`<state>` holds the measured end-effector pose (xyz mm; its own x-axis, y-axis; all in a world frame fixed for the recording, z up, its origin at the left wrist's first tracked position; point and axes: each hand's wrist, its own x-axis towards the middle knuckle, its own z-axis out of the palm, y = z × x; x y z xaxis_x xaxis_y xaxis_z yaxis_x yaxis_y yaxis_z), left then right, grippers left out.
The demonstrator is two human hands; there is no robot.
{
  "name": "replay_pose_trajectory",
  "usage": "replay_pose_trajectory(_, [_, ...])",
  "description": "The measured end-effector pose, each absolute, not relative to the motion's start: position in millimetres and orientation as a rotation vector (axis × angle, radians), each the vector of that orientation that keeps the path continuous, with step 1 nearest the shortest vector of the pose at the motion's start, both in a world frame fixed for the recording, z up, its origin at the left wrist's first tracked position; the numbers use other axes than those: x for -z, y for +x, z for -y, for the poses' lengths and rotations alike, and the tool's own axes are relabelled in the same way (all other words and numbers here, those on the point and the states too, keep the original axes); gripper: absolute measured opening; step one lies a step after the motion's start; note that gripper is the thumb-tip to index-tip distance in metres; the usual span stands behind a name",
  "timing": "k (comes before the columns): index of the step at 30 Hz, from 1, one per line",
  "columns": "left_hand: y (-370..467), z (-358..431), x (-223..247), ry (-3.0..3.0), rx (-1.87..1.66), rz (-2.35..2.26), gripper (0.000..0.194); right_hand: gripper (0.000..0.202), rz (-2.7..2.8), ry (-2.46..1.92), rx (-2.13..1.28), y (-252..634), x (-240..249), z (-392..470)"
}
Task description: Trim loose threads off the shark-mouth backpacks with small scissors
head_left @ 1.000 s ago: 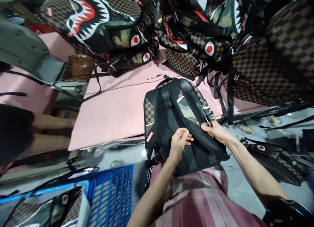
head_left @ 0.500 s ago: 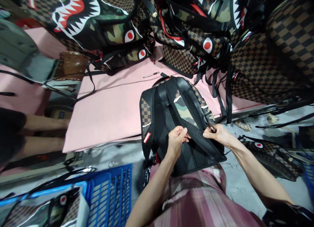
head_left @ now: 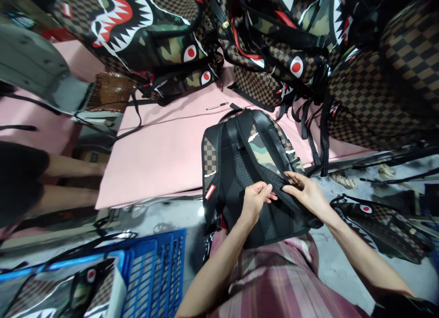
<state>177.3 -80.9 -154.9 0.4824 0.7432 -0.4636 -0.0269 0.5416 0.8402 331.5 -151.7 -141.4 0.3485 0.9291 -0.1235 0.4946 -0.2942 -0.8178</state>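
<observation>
A backpack [head_left: 228, 180] with black padded back and brown-check and camouflage straps leans against the table edge, its back panel facing me and its bottom at my lap. Over the lower back panel, my left hand [head_left: 255, 199] is closed in a pinch; whatever is between its fingertips is too small to make out. At the lower end of the camouflage strap [head_left: 264, 155], my right hand [head_left: 307, 194] curls around a small dark tool [head_left: 297, 184] that looks like thread snips, mostly hidden by the fingers. The right thumb and index fingertip lie close to the strap.
The pink-covered table [head_left: 154, 160] carries a pen [head_left: 217, 106] and piled shark-print backpacks [head_left: 164, 43] at the back. A blue crate [head_left: 154, 267] stands lower left, near a bag in clear plastic. Another backpack [head_left: 380, 226] lies on the floor at right. A person's legs [head_left: 73, 180] show at left.
The view has shifted slightly, moving the scene a little to the right. My right index finger has stretched further out along the strap; the left hand keeps its pinch.
</observation>
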Motion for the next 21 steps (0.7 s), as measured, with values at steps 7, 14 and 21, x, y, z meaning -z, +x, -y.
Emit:
replay_pose_trajectory(7, [184,63,144,0.798,-0.659,-0.972,0.03,0.05,1.605,-2.066,-0.412,311,121,154])
replay_pose_trajectory(14, [181,57,151,0.825,-0.659,-0.919,0.029,0.056,1.224,-2.004,-0.756,325,145,147])
replay_pose_trajectory(21, [178,61,154,0.888,-0.679,-0.969,0.028,0.05,0.991,-1.836,-0.933,328,157,143])
